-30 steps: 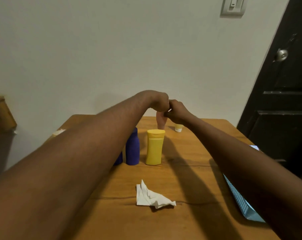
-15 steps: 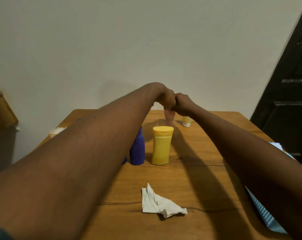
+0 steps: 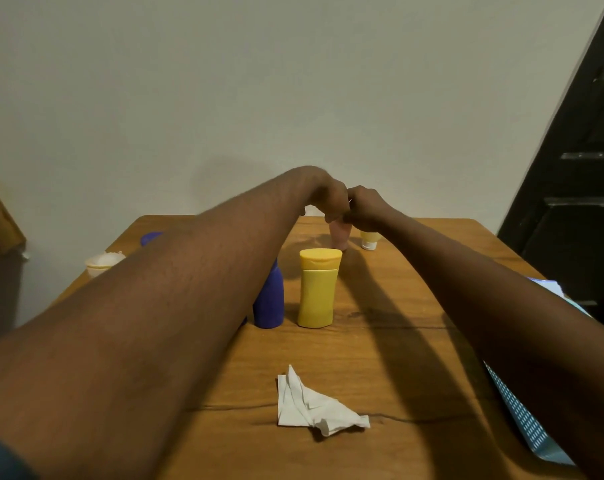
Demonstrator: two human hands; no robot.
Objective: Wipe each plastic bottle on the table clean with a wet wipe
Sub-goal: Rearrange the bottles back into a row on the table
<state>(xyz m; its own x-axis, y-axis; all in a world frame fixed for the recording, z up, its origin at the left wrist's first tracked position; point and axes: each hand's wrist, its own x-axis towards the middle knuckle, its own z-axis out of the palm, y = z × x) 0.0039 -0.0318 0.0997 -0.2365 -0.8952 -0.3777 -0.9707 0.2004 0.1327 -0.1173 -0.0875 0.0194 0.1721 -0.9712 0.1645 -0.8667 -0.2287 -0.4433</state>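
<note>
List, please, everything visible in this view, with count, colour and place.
yellow bottle: 1, yellow, upright mid-table
blue bottle: 1, dark blue, left of it, partly hidden
pink bottle: 1, pink, far side, below the hands
small tube: 1, yellow, white cap, right of pink bottle
wipe: 1, white, crumpled, near side
cup: 1, cream, left edge
blue object: 1, blue, far left, mostly hidden
packet: 1, blue, white dots, right edge
table: 1, brown wood
door: 1, black, right
left hand: 1, curled, over pink bottle's top
right hand: 1, curled, touching left hand; grip hidden
</note>
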